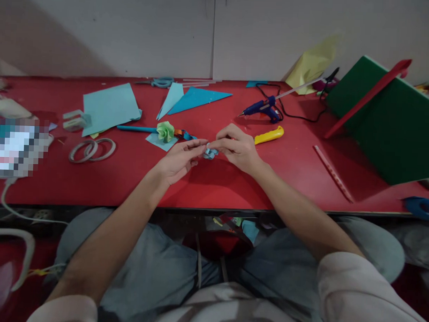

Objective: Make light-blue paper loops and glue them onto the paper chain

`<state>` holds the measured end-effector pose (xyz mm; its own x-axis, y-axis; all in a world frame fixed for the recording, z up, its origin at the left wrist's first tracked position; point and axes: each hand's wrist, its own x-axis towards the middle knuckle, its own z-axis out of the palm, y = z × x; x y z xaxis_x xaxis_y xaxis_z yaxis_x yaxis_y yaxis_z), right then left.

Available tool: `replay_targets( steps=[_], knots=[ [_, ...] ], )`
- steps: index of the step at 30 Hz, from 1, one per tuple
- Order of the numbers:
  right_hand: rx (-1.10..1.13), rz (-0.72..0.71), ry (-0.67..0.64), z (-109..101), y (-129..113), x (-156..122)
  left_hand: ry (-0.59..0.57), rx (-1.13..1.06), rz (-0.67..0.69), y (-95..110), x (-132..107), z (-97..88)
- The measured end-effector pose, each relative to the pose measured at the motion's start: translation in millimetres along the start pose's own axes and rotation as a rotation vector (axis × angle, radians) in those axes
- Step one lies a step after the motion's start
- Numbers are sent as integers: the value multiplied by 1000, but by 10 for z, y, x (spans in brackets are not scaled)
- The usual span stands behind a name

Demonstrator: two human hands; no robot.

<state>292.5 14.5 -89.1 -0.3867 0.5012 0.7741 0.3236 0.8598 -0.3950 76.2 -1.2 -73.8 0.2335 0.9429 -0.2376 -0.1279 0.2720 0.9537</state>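
Between my two hands, just above the red table, is a small light-blue folded paper flower [211,154]. My left hand [181,159] pinches it from the left, thumb and fingers pressed together. From the right, my right hand [238,147] closes its fingertips on the flower's upper edge. Just beyond my left hand lies a light-green paper flower [165,131] beside a blue stick [136,128], over a pale blue paper piece [155,141]. A yellow cutter [270,134] rests to the right of my right hand.
A blue glue gun [260,108] with a black cord lies behind the cutter. Light-blue paper sheets [111,105], tape rings [83,150] and scissors [162,82] lie to the left and back. A green board [381,120] leans at right, near a pink ruler [333,173].
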Motion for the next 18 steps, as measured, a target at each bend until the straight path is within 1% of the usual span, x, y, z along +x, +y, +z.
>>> replay_targets(
  steps=[2, 5, 7, 9, 13, 16, 18],
  knots=[
    [19, 86, 18, -4, -15, 14, 59, 12, 113, -52, 35, 25],
    [75, 270, 54, 10, -58, 32, 168, 77, 315, -131, 70, 92],
    [143, 375, 47, 41, -85, 37, 222, 136, 407, -175, 73, 147],
    [229, 458, 41, 85, -103, 37, 268, 161, 469, -214, 66, 199],
    [408, 628, 66, 157, -112, 39, 349, 121, 557, -274, 60, 257],
    [498, 691, 94, 177, -105, 47, 349, 115, 590, -292, 64, 264],
    [504, 704, 136, 184, -100, 50, 329, 135, 605, -294, 67, 260]
  ],
)
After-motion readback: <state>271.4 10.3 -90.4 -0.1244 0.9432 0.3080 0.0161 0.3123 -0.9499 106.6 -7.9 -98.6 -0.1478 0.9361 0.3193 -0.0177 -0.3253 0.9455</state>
